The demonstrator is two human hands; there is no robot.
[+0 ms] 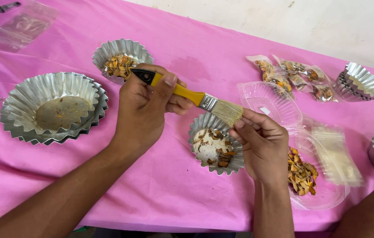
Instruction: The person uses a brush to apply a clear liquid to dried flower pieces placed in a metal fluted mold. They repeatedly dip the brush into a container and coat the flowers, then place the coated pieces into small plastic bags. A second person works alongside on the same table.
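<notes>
My left hand [145, 110] grips the yellow handle of a small paintbrush [187, 94], its pale bristles pointing right. My right hand [262, 143] pinches the bristle tips between thumb and fingers. Directly under the bristles sits a small fluted foil cup [200, 152] with a few orange and brown dried pieces and crumbs inside. My right hand rests against that cup's right rim.
A stack of large fluted foil pans [28, 94] with residue lies at left. Behind my left hand is another foil cup of dried pieces [118, 55]. Clear plastic trays [275, 103], small filled packets [297, 75], more foil cups [361, 81] and a plastic bag [19, 26] sit on the pink cloth [174, 194].
</notes>
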